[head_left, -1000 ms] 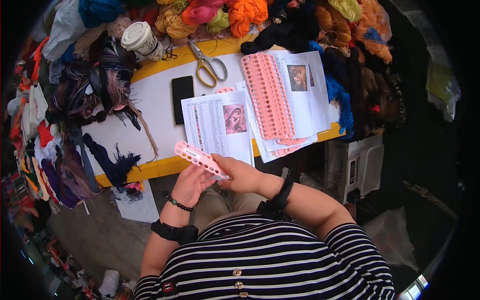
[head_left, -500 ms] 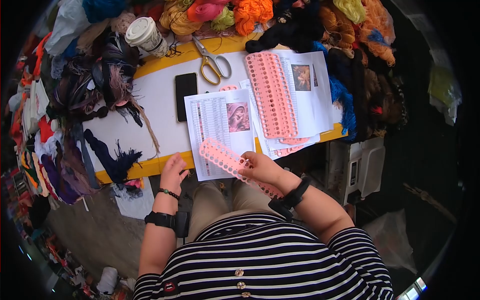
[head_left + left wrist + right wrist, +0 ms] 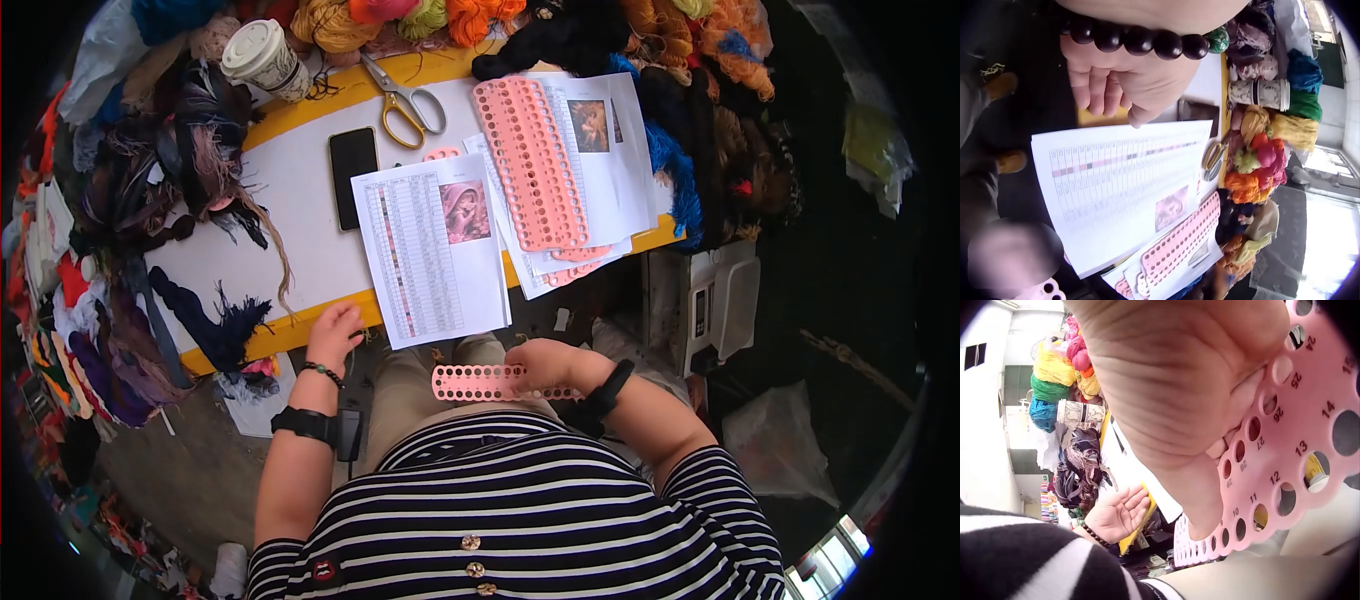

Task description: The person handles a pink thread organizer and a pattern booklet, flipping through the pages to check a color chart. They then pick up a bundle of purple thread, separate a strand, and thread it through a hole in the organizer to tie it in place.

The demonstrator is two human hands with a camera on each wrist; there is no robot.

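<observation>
Over the lap, my right hand (image 3: 548, 365) grips a pink thread organizer board (image 3: 462, 383) with holes along its edges. In the right wrist view, printed numbers show beside the holes of that board (image 3: 1291, 459), and the thumb lies along its face. My left hand (image 3: 333, 337) holds nothing and hovers at the table's front edge, its fingers relaxed and palm turned up in the right wrist view. Beside it, a printed color chart (image 3: 425, 255) with a small picture overhangs the yellow edge. More pink thread organizer boards (image 3: 530, 165) lie on papers to the right.
A black phone (image 3: 355, 178), scissors (image 3: 403, 108) and a lidded paper cup (image 3: 265, 60) stand or lie toward the back. Thread skeins (image 3: 205, 150) heap around the table's left, back and right sides. A pale boxy device (image 3: 710, 310) sits below at right.
The right hand has taken the board from between both hands down over the lap and turned it level. The left hand has let go and moved left to the table edge.
</observation>
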